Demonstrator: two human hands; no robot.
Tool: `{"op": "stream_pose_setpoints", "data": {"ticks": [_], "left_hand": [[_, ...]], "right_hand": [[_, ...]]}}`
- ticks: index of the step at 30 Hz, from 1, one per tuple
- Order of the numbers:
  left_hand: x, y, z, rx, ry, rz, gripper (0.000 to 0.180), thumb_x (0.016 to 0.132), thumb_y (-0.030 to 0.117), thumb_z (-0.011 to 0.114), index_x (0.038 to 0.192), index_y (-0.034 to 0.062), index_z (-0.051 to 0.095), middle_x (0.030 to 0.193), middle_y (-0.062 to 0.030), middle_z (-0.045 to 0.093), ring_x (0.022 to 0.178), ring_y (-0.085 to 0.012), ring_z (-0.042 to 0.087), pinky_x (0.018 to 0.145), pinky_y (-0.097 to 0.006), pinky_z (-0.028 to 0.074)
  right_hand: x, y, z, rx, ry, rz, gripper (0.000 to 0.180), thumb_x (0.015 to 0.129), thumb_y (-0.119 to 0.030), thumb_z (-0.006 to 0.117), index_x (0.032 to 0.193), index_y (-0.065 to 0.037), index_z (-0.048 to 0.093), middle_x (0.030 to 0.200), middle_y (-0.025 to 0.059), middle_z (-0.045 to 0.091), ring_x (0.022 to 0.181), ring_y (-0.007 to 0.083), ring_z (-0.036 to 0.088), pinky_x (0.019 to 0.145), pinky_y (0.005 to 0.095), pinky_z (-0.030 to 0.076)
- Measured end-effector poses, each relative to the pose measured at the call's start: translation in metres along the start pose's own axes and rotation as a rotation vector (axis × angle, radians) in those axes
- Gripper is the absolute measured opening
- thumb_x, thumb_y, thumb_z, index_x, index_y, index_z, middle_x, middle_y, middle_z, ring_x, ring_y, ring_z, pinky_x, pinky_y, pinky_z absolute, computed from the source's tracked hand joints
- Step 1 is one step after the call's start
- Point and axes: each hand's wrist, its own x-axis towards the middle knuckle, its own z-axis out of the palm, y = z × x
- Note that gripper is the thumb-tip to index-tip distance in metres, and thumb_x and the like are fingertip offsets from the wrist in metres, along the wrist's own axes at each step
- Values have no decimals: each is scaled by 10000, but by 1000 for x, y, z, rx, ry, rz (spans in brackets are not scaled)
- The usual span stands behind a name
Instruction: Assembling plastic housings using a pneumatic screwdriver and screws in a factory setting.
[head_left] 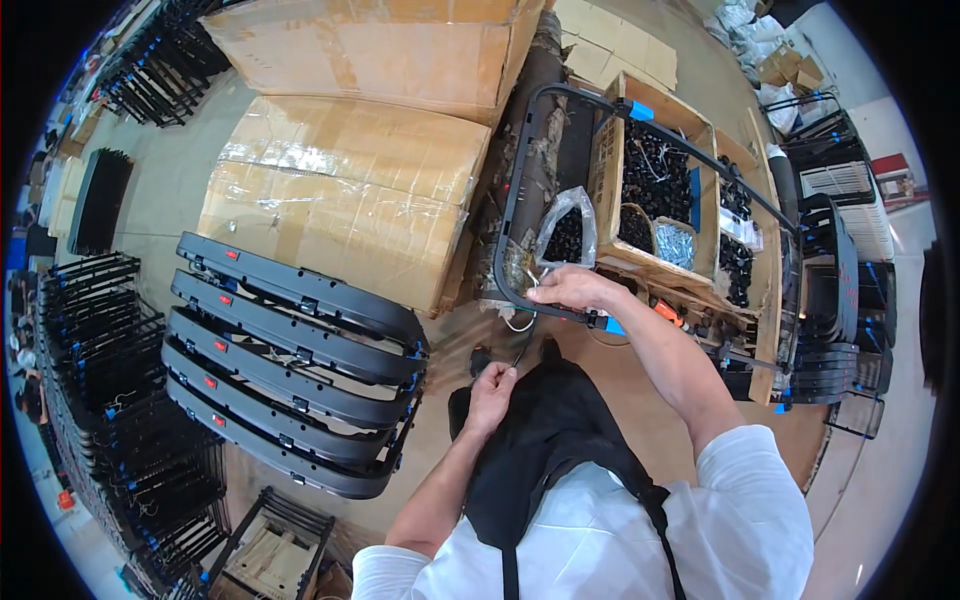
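Observation:
A black tubular frame (512, 190) with rounded corners and blue pieces on its bars lies tilted across the bench, partly over the wooden bin. At its near left corner my right hand (575, 288) pinches a thin white cable (519, 324), which loops below the bar. Lower down, in front of the black apron, my left hand (491, 395) is closed on a thin dark cord (523, 347). This cord runs up toward the white loop; whether they join is too small to tell. A clear plastic bag (570, 232) of small black parts sits beside my right hand.
The wooden bin (606, 195) holds black parts and silvery screws (674, 243). An orange-handled tool (668, 313) lies below it. At left, several curved black panels (290, 340) with red switches stand by a large cardboard box (340, 180). Black frames (110, 400) are stacked farther left.

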Motion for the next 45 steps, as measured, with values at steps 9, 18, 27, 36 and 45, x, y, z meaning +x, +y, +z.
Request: {"op": "stream_pose_setpoints", "data": {"ticks": [9,18,27,36,45], "left_hand": [[-3,48,13,155,-131,161,246,1109,188,509,1236,20,636,876,-34,685,812,-108,666,776,-283,561],[33,99,57,336,112,121,249,1103,191,533,1190,14,685,857,-23,685,747,-82,617,727,-277,539],[27,137,75,1332,342,585,279,1051,272,560,1070,32,701,902,-153,766,843,-368,729,781,-469,570],[49,84,54,-39,-52,95,263,1110,254,544,1135,23,667,810,-19,625,707,-133,621,710,-296,542],[48,86,64,-291,-17,103,223,1097,200,569,1075,1,667,847,-28,653,724,-129,622,712,-289,546]], "right_hand": [[39,53,17,1281,672,-116,350,1066,-350,620,911,-53,720,770,-2,649,584,80,541,526,243,408],[29,26,-40,609,318,-68,408,1011,-411,652,1013,-10,734,758,34,687,544,106,576,495,275,442],[57,20,-17,469,360,-226,405,969,-368,650,853,18,675,718,221,632,704,352,649,711,477,493],[56,9,-22,363,390,-332,406,948,-359,626,813,24,639,767,255,626,764,412,643,742,491,493],[63,5,-33,224,423,-370,418,958,-370,603,854,29,669,853,288,672,873,458,679,804,512,518]]}}
